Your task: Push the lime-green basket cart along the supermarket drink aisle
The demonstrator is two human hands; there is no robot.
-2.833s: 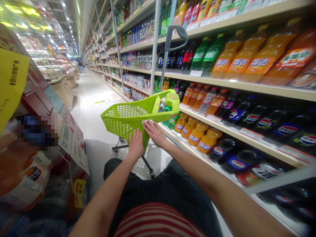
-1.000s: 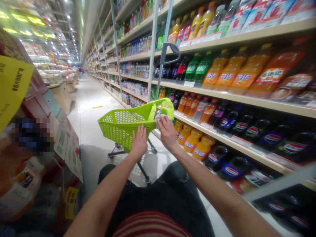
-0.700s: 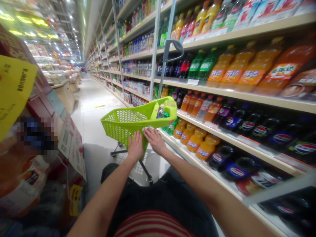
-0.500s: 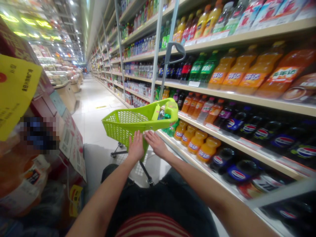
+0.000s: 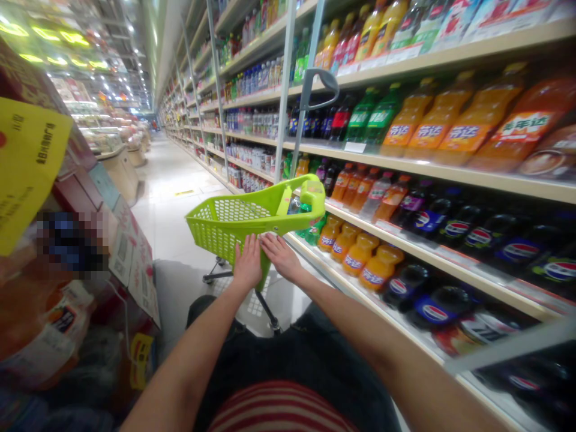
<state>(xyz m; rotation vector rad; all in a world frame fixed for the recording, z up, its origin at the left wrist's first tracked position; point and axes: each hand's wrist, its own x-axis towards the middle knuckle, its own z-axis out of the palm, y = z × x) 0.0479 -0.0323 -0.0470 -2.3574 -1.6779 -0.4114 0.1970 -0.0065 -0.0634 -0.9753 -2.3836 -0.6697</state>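
Observation:
A lime-green shopping cart on wheels stands in the aisle ahead of me, with its grey handle raised high. A green bottle lies inside at the near end. My left hand lies flat against the cart's near wall, fingers stretched out. My right hand rests beside it on the near rim, fingers extended and holding nothing.
Shelves of orange, green and dark soda bottles run along my right. A display with yellow and red signs stands on my left. The white tiled aisle stretches ahead.
A second ago my right hand was up at the cart's near end, on something pale that I cannot make out. It has since come down to the rim, with nothing in it. The left hand stayed.

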